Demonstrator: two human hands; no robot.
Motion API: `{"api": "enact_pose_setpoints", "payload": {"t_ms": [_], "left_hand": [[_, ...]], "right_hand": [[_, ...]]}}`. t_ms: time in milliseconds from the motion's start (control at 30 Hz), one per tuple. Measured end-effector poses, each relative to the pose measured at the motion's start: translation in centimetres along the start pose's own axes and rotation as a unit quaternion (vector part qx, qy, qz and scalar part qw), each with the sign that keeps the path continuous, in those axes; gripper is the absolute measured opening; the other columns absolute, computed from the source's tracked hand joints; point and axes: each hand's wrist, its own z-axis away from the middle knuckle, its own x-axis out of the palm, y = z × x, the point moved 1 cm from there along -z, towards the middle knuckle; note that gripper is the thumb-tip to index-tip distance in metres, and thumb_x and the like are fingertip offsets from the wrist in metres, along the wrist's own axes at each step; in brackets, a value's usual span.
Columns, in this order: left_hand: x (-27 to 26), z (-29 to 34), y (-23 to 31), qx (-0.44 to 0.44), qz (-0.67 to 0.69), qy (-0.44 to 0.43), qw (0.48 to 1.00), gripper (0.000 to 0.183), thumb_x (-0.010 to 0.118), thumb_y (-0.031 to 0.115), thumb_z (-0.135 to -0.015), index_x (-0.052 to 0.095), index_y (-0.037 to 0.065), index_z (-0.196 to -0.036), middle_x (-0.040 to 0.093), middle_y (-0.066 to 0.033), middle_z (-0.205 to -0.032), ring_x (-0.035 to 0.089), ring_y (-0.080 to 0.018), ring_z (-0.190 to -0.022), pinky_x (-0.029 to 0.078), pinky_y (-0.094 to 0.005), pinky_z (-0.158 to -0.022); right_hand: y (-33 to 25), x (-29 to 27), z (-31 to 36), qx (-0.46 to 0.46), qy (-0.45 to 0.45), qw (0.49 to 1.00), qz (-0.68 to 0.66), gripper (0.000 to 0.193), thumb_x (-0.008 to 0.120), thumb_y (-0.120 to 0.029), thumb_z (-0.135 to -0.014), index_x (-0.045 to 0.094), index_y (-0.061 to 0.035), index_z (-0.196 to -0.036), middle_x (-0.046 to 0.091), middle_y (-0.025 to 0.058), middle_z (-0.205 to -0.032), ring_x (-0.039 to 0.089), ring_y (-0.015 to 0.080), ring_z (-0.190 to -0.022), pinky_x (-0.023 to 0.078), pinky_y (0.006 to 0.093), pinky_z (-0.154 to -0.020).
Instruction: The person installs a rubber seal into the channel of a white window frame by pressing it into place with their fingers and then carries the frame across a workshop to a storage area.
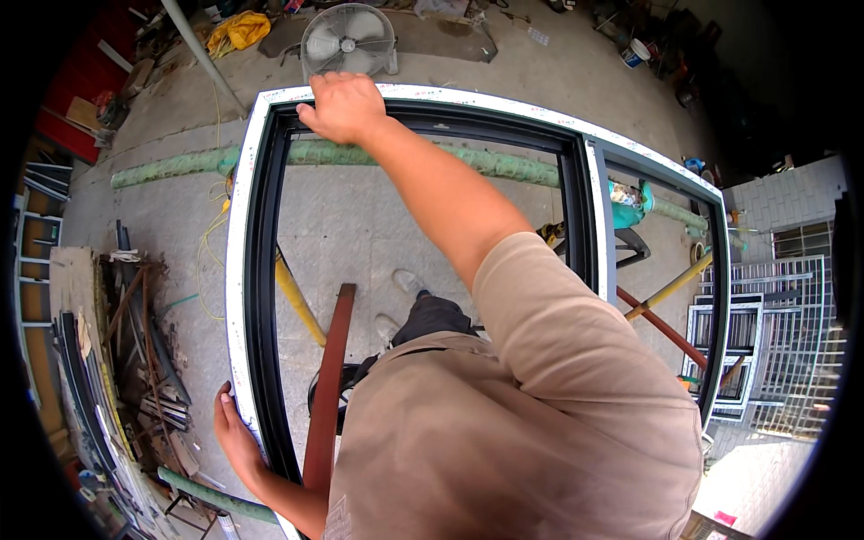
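Note:
A large window frame [241, 270], white outside and black inside, lies flat on trestles in front of me. My right hand [342, 106] reaches far across and grips the frame's far rail near its left corner. My left hand [232, 432] holds the near end of the frame's left side rail, fingers wrapped around the white edge. A vertical divider bar [598, 216] splits the frame toward its right side. My beige shirt hides the near rail.
Under the frame run green padded beams [180, 166], yellow legs [299, 301] and a red-brown bar [328, 378]. A floor fan [349, 40] stands beyond the frame. Scrap metal and profiles [135, 360] pile at the left. More frames and grilles [765, 342] stand at the right.

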Motion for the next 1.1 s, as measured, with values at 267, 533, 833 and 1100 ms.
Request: {"api": "enact_pose_setpoints", "payload": {"t_ms": [267, 533, 833, 1100], "left_hand": [[-0.1, -0.1, -0.3, 0.004, -0.005, 0.001, 1.0, 0.047, 0.044, 0.029, -0.118, 0.065, -0.007, -0.14, 0.072, -0.0172, -0.132, 0.066, -0.024, -0.12, 0.047, -0.0366, -0.11], [-0.2, -0.3, -0.5, 0.011, -0.007, -0.001, 1.0, 0.047, 0.044, 0.029, -0.118, 0.065, -0.007, -0.14, 0.073, -0.0169, -0.129, 0.066, -0.0233, -0.118, 0.048, -0.0363, -0.108], [-0.1, -0.3, -0.4, 0.012, 0.013, -0.015, 1.0, 0.045, 0.043, 0.027, -0.119, 0.067, -0.006, -0.137, 0.074, -0.0131, -0.122, 0.067, -0.02, -0.112, 0.05, -0.0344, -0.104], [0.2, 0.1, 0.6, 0.005, 0.01, -0.007, 1.0, 0.044, 0.042, 0.027, -0.119, 0.068, -0.005, -0.136, 0.075, -0.0119, -0.12, 0.067, -0.0191, -0.11, 0.05, -0.034, -0.104]], "right_hand": [[0.1, 0.2, 0.0, -0.007, 0.017, 1.0, 0.005, 0.055, 0.056, -0.054, -0.101, 0.071, -0.0047, -0.122, 0.075, 0.0152, -0.12, 0.07, 0.0307, -0.117, 0.051, 0.0445, -0.103], [0.1, 0.0, 0.1, -0.009, 0.009, 1.0, -0.005, 0.057, 0.056, -0.054, -0.103, 0.068, -0.0019, -0.123, 0.075, 0.0164, -0.12, 0.07, 0.0332, -0.117, 0.051, 0.0457, -0.104], [0.0, -0.2, 0.1, -0.001, -0.003, 1.0, -0.008, 0.058, 0.055, -0.054, -0.103, 0.068, -0.0017, -0.124, 0.075, 0.0166, -0.121, 0.069, 0.0328, -0.12, 0.051, 0.0456, -0.105], [0.1, 0.0, 0.2, -0.003, 0.009, 1.0, -0.013, 0.058, 0.055, -0.055, -0.103, 0.069, -0.0023, -0.124, 0.074, 0.0169, -0.121, 0.069, 0.0334, -0.119, 0.05, 0.0456, -0.105]]}}
